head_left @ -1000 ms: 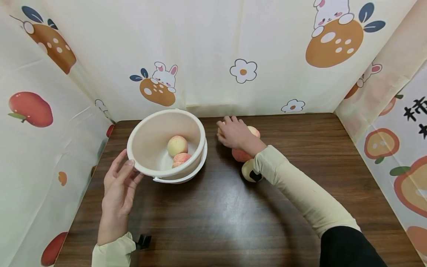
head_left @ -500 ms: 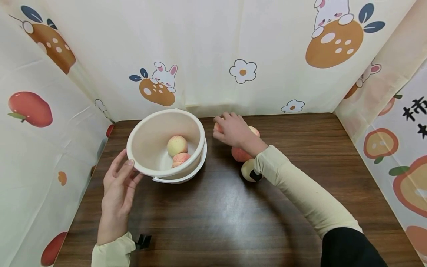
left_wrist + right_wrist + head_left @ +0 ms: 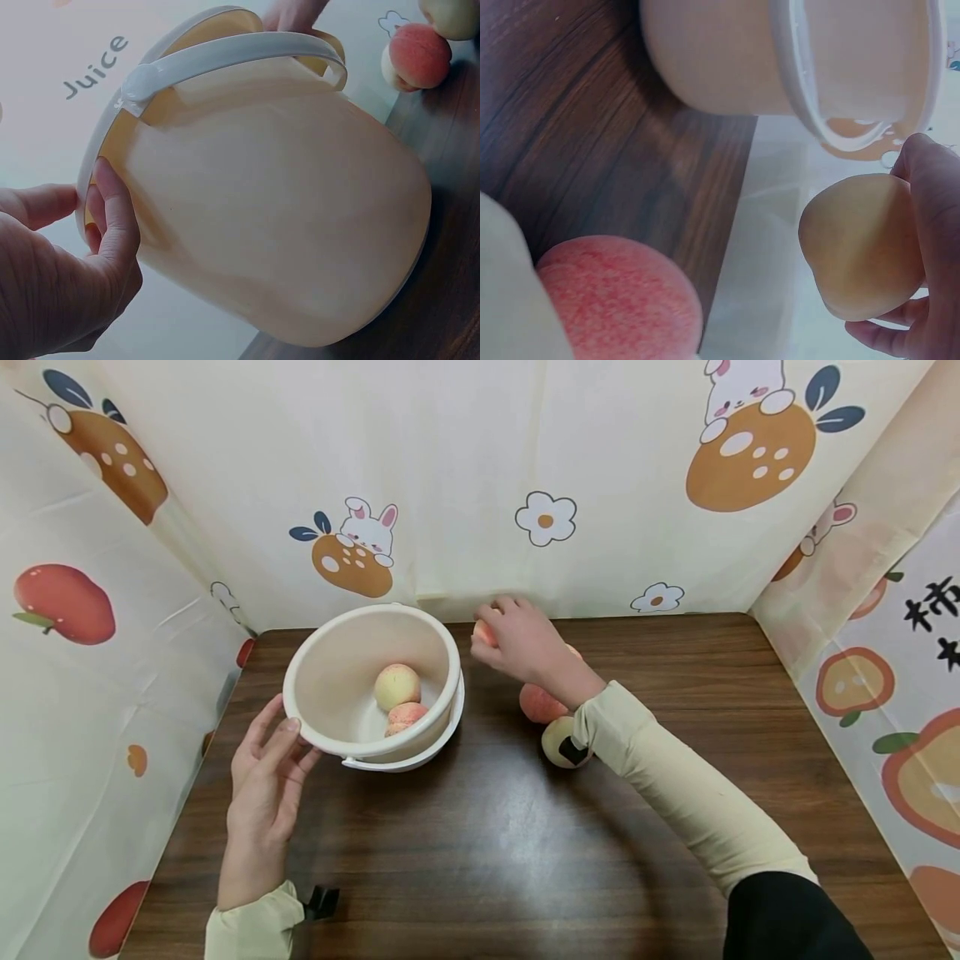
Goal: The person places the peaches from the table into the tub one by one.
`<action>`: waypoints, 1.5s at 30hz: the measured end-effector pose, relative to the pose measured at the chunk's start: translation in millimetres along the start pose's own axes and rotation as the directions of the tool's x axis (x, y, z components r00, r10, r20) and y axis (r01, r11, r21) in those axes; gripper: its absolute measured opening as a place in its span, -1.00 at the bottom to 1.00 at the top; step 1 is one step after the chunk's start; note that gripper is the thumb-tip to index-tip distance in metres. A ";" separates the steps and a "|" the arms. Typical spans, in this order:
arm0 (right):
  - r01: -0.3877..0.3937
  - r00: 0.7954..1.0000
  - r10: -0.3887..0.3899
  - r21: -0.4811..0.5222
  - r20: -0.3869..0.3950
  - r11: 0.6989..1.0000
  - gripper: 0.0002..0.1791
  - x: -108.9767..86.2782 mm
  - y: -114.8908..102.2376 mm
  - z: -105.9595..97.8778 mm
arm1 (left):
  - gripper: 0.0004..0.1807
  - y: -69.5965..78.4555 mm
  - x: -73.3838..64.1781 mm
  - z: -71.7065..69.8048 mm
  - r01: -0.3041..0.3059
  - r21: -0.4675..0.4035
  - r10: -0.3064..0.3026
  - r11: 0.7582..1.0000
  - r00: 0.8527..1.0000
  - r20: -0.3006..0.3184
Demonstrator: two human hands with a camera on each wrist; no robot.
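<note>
A cream-coloured bucket [image 3: 337, 652] with a white handle stands at the left, my left hand [image 3: 258, 793] pinching its rim between thumb and fingers. Inside it lie a pale yellow peach [image 3: 397, 687] and a pinker peach [image 3: 407, 717]. To the right of the bucket, my right hand [image 3: 528, 643] grips another peach [image 3: 862, 247], raised above the table in the right wrist view. Under the right forearm sit a red peach [image 3: 540, 703] and a pale peach [image 3: 562, 743]. One more peach shows only as an edge behind the wrist.
The dark wood table [image 3: 465, 860] meets a printed curtain [image 3: 465, 460] along its back edge, with more printed cloth at both sides. Small black pieces sit at both cuffs. The bucket's handle [image 3: 247, 52] hangs down on its near side.
My right hand has lifted the peach from the table and moved slightly up and left, closer to the bucket. The left hand and bucket keep their places.
</note>
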State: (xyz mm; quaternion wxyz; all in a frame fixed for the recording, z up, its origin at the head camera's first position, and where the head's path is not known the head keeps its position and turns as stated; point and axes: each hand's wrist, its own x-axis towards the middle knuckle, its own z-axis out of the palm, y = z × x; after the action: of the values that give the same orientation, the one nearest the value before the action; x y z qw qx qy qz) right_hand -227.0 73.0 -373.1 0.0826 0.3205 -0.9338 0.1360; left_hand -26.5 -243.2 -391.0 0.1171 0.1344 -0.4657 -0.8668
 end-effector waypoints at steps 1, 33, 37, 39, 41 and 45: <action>0.006 1.000 -0.006 0.003 -0.013 1.000 -0.62 0.4 -0.9 -1.2 | -0.37 0.1 0.0 0.2 0.000 0.001 0.000 1.000 1.000 0.000; 0.106 0.983 -0.089 0.101 -0.159 0.989 -0.58 3.8 -56.0 -54.2 | -0.38 0.4 0.3 0.6 0.004 -0.004 -0.004 1.000 1.000 -0.002; 0.117 0.982 -0.099 0.102 -0.162 0.988 -0.58 4.6 -61.9 -56.4 | -0.38 0.7 0.4 0.3 0.004 -0.001 -0.004 1.000 1.000 -0.002; 0.120 0.982 -0.103 0.100 -0.158 0.988 -0.58 5.0 -64.3 -57.3 | -0.38 0.8 0.5 0.2 0.002 -0.001 -0.002 1.000 1.000 0.000; 0.123 0.982 -0.107 0.097 -0.156 0.988 -0.57 5.3 -66.1 -57.8 | -0.39 0.5 0.7 0.3 0.001 -0.002 -0.001 1.000 1.000 0.001; 0.125 0.981 -0.109 0.094 -0.159 0.988 -0.57 5.6 -69.8 -58.5 | -0.39 0.0 0.6 0.5 0.003 -0.008 -0.003 1.000 1.000 0.005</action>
State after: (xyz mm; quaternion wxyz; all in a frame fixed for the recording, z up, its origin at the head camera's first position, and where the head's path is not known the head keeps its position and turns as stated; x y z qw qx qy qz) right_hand -184.1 34.8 -302.2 0.1452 0.3675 -0.8959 0.2032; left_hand -27.2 -243.0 -390.9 0.1149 0.1326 -0.4624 -0.8691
